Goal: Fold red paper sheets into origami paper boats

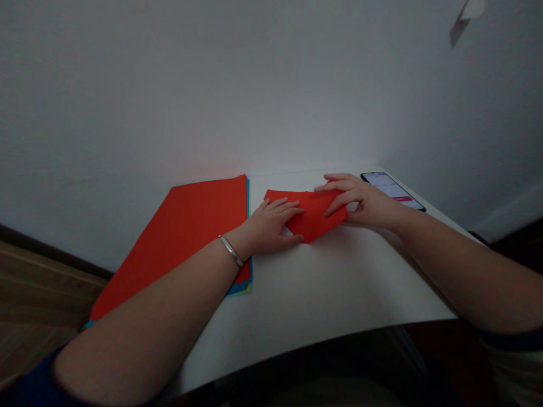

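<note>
A folded piece of red paper lies on the white table, its lower edge coming to a point. My left hand rests flat on its left part, fingers stretched out. At the paper's right end is my right hand, its thumb under the edge and its fingers over the top, gripping the paper. Part of the paper is hidden beneath both hands.
To the left lies a stack of coloured sheets, red on top, with blue and yellow edges showing. A phone with a lit screen lies at the back right. The wall rises right behind the table.
</note>
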